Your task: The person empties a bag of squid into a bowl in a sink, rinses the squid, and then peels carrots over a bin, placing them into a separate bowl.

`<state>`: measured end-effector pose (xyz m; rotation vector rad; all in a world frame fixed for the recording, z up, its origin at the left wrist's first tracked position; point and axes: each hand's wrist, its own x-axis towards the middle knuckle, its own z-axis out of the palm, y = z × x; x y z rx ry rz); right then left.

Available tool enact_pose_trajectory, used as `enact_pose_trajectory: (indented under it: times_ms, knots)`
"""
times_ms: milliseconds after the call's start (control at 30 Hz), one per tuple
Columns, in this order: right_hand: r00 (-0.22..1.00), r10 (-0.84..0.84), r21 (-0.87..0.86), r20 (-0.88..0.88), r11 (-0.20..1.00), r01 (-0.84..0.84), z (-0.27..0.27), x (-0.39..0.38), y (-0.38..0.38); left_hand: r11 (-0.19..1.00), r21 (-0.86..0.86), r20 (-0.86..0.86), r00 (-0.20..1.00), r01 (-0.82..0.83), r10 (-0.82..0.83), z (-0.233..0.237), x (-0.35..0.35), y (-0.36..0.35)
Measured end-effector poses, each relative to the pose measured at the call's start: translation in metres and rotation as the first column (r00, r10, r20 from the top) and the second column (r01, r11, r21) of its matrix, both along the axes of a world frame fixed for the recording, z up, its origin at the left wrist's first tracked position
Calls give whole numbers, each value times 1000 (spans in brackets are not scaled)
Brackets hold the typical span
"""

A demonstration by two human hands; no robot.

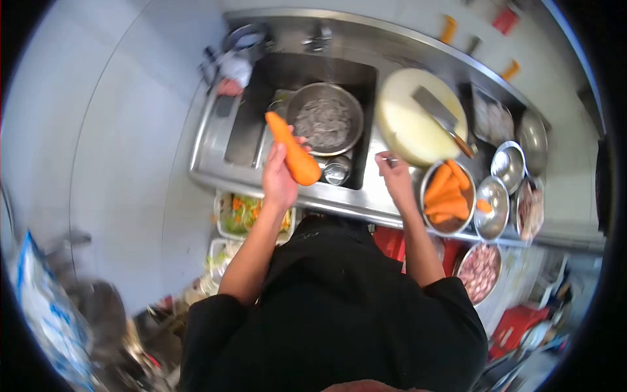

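Note:
My left hand (282, 178) is wrapped round a large orange carrot (293, 149), held tilted over the front edge of the sink (256, 85). Fingers bent together, my right hand (396, 175) is over the steel counter, just left of the round cutting board (411, 124). A small dark metallic thing shows at its fingertips, too blurred to name. Close to that hand on the right, a steel bowl (429, 223) holds several carrots (447, 193). Behind the held carrot, a metal basin (354, 108) of water stands in the sink under the tap (319, 40).
A cleaver (436, 110) lies on the cutting board, its handle over the right edge. Smaller steel bowls (491, 208) crowd the counter's right end. Below the counter are a bin of vegetable scraps (251, 215) and a bowl of pinkish meat pieces (480, 271).

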<state>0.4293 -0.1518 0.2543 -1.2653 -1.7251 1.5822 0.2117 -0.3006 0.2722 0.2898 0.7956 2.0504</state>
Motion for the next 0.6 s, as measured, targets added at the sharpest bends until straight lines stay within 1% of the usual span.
enact_pose_trajectory:
  times_ms: [33, 67, 100, 167, 200, 233, 300, 333, 433, 467, 567, 600]
  knots:
    - [988, 124, -32, -93, 991, -127, -16, -26, -12, 992, -123, 87, 996, -7, 18, -24, -9, -15]
    - [975, 223, 66, 16, 972, -223, -17, -50, -30, 971, -237, 184, 982, -1, 45, -49, -17, -28]
    - [934, 350, 0, 67, 936, -351, -18, -69, -43, 941, -337, 282, 956, 23, 77, -67, -21, -45]
    - [838, 510, 103, 195, 839, -534, -33, -100, -67, 942, -335, 407, 899, -18, 162, -89, -27, -89]
    - [800, 559, 119, 219, 798, -590, -33, -111, -83, 941, -336, 466, 863, -31, 195, -97, -28, -112]
    - [725, 626, 112, 287, 729, -675, -21, -122, -97, 929, -360, 490, 829, -88, 269, -102, -26, -132]
    - [625, 663, 190, 412, 608, -771, -32, -139, -126, 889, -418, 528, 746, -186, 404, -112, -25, -171]
    - [612, 691, 174, 385, 597, -783, -37, -146, -143, 914, -347, 533, 758, -208, 375, -127, -26, -193]
    - [458, 743, 189, 488, 423, -886, -44, -167, -185, 848, -364, 529, 664, -385, 529, -124, -13, -229]
    - [426, 757, 200, 496, 378, -904, -43, -172, -197, 843, -405, 583, 610, -355, 537, -111, -10, -239]
    - [341, 783, 233, 520, 255, -939, -39, -181, -223, 825, -314, 637, 541, -470, 550, -118, -5, -260]
    - [319, 781, 252, 536, 213, -944, -41, -184, -229, 812, -329, 611, 548, -482, 572, -120, -3, -264]
